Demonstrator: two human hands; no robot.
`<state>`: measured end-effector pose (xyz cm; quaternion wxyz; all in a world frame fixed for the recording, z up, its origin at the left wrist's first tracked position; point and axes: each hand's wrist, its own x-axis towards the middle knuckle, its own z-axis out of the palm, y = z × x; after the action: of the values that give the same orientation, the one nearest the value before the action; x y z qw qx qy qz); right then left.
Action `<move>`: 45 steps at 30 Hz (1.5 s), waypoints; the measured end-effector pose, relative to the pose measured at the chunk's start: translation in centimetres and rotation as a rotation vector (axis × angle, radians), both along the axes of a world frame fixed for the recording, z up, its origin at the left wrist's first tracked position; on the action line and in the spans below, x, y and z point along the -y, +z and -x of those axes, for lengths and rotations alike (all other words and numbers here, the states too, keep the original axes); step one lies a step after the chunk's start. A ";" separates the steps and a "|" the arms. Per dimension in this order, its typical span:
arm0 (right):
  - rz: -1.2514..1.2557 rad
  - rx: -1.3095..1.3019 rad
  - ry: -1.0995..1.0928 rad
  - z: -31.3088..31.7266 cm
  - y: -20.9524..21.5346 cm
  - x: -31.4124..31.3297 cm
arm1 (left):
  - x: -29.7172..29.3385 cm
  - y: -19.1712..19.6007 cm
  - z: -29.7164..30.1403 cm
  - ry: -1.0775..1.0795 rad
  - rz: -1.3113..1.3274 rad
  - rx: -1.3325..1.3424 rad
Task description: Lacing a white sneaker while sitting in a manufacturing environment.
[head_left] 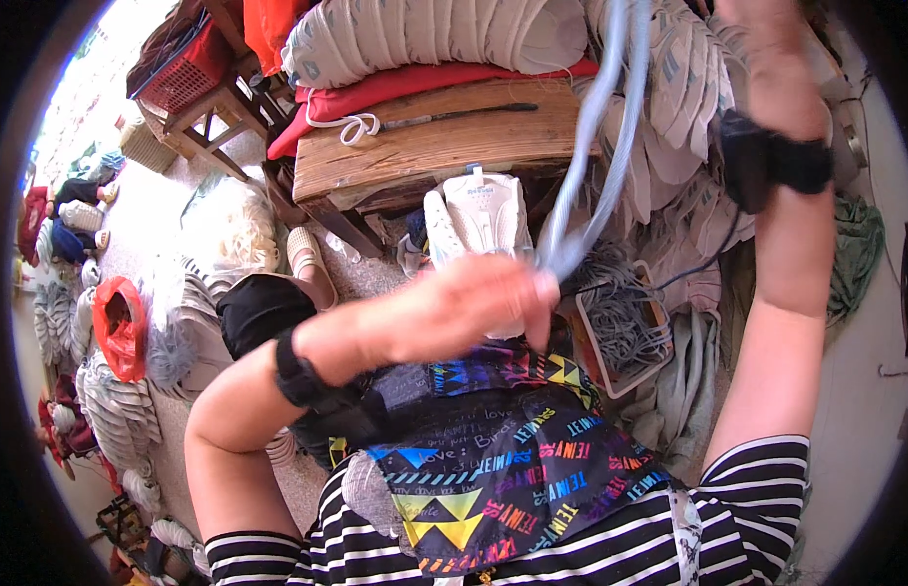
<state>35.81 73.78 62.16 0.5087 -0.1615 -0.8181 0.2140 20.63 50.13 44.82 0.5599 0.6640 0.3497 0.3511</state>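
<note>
My left hand (498,293) is closed on a pale blue-grey shoelace (591,137), just above the patterned apron over my lap. Two strands of the lace rise from it in a long loop past the top edge. Raised at the upper right, my right hand (771,59) is smeared by motion. Its fingers run to the picture's edge, so whether they grip the lace is hidden. A white shoe (483,210) stands in front of me by the bench, its near end partly behind my left hand.
Ahead is a wooden bench (444,161) bearing a thin dark tool (464,115) with a white cord loop. Stacked light shoe parts (425,44) lie behind it. A white basket of grey laces (625,337) stands right of my lap. An orange-red bag (119,327) sits left among shoe piles.
</note>
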 end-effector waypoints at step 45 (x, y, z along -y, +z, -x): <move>0.923 0.209 0.244 -3.0 -31.4 13.1 | -1.4 6.8 0.8 0.501 -0.446 -0.028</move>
<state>38.86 60.72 30.77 0.2702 -0.2938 -0.6976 0.5950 19.84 51.55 51.64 0.2919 0.6684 0.4244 0.5366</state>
